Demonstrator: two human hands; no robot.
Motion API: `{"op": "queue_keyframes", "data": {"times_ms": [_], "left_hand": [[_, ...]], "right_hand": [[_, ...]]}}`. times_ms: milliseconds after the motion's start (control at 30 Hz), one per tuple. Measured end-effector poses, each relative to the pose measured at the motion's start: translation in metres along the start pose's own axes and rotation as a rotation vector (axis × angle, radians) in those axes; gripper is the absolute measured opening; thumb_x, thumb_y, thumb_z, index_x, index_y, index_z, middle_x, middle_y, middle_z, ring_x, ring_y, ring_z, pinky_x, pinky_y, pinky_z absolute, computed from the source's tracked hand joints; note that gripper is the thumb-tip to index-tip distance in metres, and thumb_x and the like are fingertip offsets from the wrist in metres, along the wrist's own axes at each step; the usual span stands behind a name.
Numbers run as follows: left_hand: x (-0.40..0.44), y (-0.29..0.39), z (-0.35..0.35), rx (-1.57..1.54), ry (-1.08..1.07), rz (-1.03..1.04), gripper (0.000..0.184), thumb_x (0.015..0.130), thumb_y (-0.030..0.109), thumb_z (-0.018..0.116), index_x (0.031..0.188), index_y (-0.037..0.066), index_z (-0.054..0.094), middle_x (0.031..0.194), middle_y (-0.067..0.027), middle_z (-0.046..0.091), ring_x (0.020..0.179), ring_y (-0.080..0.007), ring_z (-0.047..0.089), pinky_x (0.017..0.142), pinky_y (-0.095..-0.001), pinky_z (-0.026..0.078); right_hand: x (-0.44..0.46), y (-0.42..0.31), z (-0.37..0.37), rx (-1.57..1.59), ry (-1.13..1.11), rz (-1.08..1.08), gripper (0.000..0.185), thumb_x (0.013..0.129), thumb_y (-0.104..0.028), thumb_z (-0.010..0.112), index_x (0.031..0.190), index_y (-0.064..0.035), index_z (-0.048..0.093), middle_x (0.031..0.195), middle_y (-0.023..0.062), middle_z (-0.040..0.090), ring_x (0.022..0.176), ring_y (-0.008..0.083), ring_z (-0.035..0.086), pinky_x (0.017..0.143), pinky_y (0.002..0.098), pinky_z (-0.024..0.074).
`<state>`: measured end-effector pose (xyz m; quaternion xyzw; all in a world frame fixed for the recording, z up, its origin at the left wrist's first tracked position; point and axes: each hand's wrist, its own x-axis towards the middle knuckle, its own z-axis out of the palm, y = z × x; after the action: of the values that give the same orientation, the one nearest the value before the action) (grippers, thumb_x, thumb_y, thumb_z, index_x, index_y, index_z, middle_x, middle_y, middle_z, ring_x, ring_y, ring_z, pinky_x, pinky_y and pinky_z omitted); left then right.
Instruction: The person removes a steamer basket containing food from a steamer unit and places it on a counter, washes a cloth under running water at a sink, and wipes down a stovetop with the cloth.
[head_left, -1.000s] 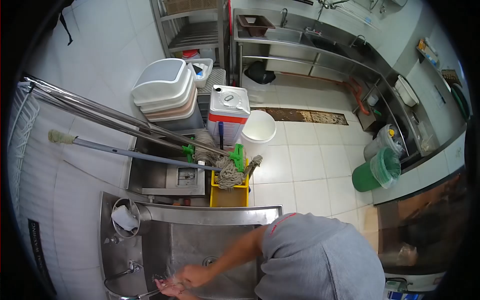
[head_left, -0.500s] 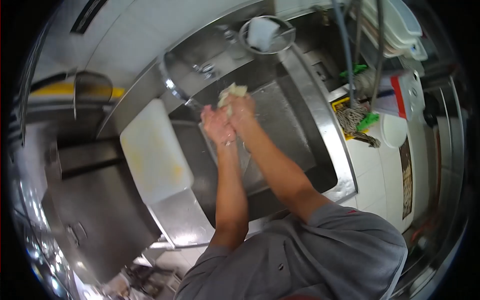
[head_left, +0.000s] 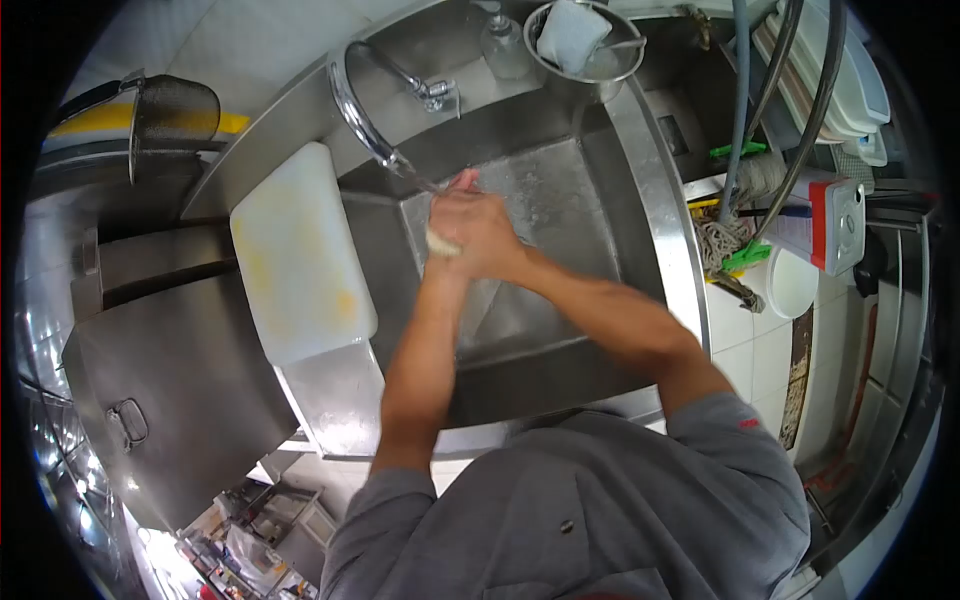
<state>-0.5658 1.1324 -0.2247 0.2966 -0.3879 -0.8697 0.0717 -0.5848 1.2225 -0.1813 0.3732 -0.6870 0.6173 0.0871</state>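
Both of my hands are together over the sink basin [head_left: 560, 200], just below the mouth of the curved faucet [head_left: 358, 115], where water runs. My right hand [head_left: 482, 235] wraps over my left, pressing a pale yellowish cloth or sponge [head_left: 442, 243] between them; only its edge shows by the wrist. My left hand [head_left: 466, 184] is mostly covered, with reddish fingertips showing at the top, and how its fingers lie is hidden.
A stained white cutting board [head_left: 300, 260] leans at the sink's left side. Behind the basin are a soap bottle [head_left: 503, 45] and a metal bowl [head_left: 604, 66] holding a white item. Mops [head_left: 725, 240] and a white bucket [head_left: 790, 283] stand at right.
The view has turned toward the sink since the earliest frame. My right hand has closed over my left, and the cloth or sponge, lately above the fingers, now shows near the left wrist.
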Motion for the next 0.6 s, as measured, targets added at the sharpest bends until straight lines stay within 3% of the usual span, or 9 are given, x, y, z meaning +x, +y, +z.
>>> {"op": "queue_keyframes", "data": {"times_ms": [33,67,100,133,267,333,400,467,600], "left_hand": [[-0.008,0.015,0.009,0.164,0.051,-0.207,0.017,0.092,0.023,0.052,0.097,0.008,0.054,0.054,0.0070,0.034,0.047,-0.0068,0.036,0.046,-0.0237,0.034],[-0.007,0.022,0.008,0.171,0.050,-0.210,0.017,0.092,0.023,0.052,0.097,0.008,0.054,0.054,0.0070,0.034,0.047,-0.0068,0.036,0.046,-0.0237,0.034],[-0.013,0.025,0.004,0.046,-0.127,-0.335,0.018,0.090,0.022,0.055,0.099,0.006,0.055,0.054,0.0057,0.035,0.046,-0.0070,0.035,0.044,-0.0243,0.031],[-0.016,0.025,0.004,-0.082,-0.311,-0.450,0.021,0.088,0.020,0.059,0.101,0.004,0.055,0.055,0.0045,0.035,0.045,-0.0072,0.033,0.042,-0.0249,0.027],[-0.024,0.034,0.018,0.111,-0.281,-0.485,0.017,0.090,0.018,0.056,0.096,0.002,0.055,0.051,0.0050,0.029,0.040,-0.0062,0.026,0.039,-0.0239,0.023],[-0.024,0.038,0.025,0.340,-0.228,-0.470,0.014,0.091,0.018,0.054,0.093,0.003,0.055,0.049,0.0056,0.027,0.037,-0.0050,0.023,0.036,-0.0237,0.023],[-0.022,0.036,0.030,0.374,-0.175,-0.445,0.014,0.091,0.017,0.053,0.092,0.003,0.055,0.049,0.0054,0.027,0.038,-0.0053,0.024,0.036,-0.0237,0.023],[-0.021,0.031,0.032,0.406,-0.130,-0.426,0.013,0.090,0.016,0.053,0.091,0.003,0.055,0.049,0.0053,0.027,0.038,-0.0056,0.024,0.036,-0.0238,0.023],[-0.012,0.023,0.020,0.278,-0.001,-0.326,0.013,0.089,0.017,0.055,0.089,0.003,0.054,0.049,0.0045,0.027,0.039,-0.0081,0.024,0.039,-0.0263,0.025]], "right_hand": [[-0.003,-0.011,-0.003,-0.044,-0.108,-0.243,0.017,0.056,-0.017,0.065,0.060,-0.0087,0.051,0.063,0.0031,0.052,0.059,0.0236,0.056,0.052,0.0351,0.0448],[-0.004,-0.016,-0.006,-0.097,-0.210,-0.493,0.016,0.057,-0.020,0.064,0.059,-0.0110,0.051,0.064,0.0018,0.053,0.060,0.0215,0.057,0.052,0.0350,0.0457],[-0.015,-0.021,-0.004,-0.089,-0.210,-0.474,0.016,0.057,-0.020,0.064,0.059,-0.0110,0.051,0.064,0.0018,0.053,0.060,0.0215,0.057,0.052,0.0350,0.0457],[-0.022,-0.022,-0.003,-0.072,-0.307,-0.597,0.015,0.058,-0.023,0.062,0.059,-0.0124,0.053,0.065,0.0012,0.053,0.061,0.0202,0.057,0.051,0.0338,0.0462],[-0.025,-0.021,0.001,0.050,-0.484,-0.928,0.015,0.058,-0.028,0.059,0.057,-0.0136,0.056,0.063,0.0008,0.055,0.058,0.0191,0.058,0.046,0.0331,0.0456],[-0.038,-0.014,0.001,-0.017,-0.552,-0.906,0.017,0.056,-0.029,0.060,0.054,-0.0126,0.054,0.058,0.0005,0.053,0.054,0.0189,0.057,0.043,0.0333,0.0446],[-0.046,-0.005,0.009,-0.081,-0.621,-0.893,0.020,0.054,-0.030,0.060,0.051,-0.0117,0.053,0.053,0.0001,0.051,0.049,0.0187,0.055,0.041,0.0336,0.0435],[-0.053,0.008,0.017,-0.119,-0.745,-1.061,0.018,0.052,-0.029,0.060,0.047,-0.0116,0.057,0.048,0.0015,0.053,0.044,0.0199,0.055,0.040,0.0347,0.0436],[-0.055,0.016,0.017,-0.258,-0.942,-1.041,0.010,0.057,-0.022,0.061,0.053,-0.0145,0.066,0.053,0.0017,0.061,0.053,0.0195,0.062,0.041,0.0354,0.0445]]}}
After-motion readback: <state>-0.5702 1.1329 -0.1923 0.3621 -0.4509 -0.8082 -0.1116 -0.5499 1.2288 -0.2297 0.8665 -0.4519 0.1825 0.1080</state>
